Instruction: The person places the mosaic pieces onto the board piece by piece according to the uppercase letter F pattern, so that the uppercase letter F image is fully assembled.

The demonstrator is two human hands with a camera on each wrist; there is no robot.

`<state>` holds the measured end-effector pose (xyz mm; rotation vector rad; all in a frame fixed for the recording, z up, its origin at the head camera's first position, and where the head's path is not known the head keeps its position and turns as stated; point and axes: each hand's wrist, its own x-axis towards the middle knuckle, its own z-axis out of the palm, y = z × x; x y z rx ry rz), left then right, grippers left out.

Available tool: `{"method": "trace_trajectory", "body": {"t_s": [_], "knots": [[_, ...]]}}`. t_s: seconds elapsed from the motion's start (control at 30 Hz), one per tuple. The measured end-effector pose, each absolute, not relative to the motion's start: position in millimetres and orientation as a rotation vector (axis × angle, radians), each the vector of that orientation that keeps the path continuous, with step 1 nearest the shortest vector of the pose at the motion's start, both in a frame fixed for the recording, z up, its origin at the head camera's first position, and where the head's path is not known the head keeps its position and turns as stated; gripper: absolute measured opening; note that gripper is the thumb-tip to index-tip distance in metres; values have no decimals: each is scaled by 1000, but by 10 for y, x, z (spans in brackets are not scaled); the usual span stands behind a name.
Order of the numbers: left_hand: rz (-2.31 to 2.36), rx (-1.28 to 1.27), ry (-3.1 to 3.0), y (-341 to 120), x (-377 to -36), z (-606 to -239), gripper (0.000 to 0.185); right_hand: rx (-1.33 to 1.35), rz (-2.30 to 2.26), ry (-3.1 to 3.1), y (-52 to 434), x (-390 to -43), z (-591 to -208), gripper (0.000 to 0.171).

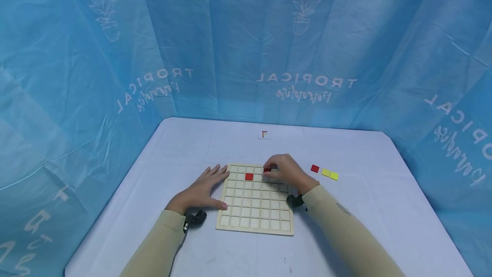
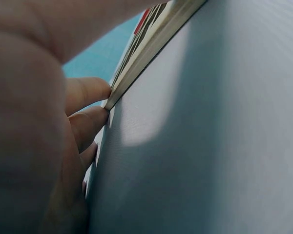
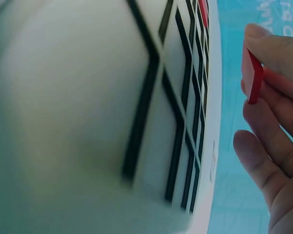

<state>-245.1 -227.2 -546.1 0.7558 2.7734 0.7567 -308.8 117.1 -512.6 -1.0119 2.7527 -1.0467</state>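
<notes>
A square wooden grid board lies on the table, with one red tile set in a cell of its second row. My left hand rests at the board's left side, fingers spread, with thumb and fingertips touching the edge. In the left wrist view the fingertips meet the board's rim. My right hand holds another red tile between thumb and fingers, above the board's upper right part. That tile stands tilted, apart from the board in the right wrist view.
To the right of the board lie a loose red tile and two yellow tiles. A small printed pattern card lies near the table's back edge. Blue curtains hang behind and beside the white table.
</notes>
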Motion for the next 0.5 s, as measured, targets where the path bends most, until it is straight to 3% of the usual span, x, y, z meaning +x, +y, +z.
{"method": "trace_trajectory", "body": {"t_s": [0.5], "knots": [[750, 767, 2769, -2281, -2453, -5446, 124, -1060, -908, 2741, 929, -3085, -5187, 16]]}}
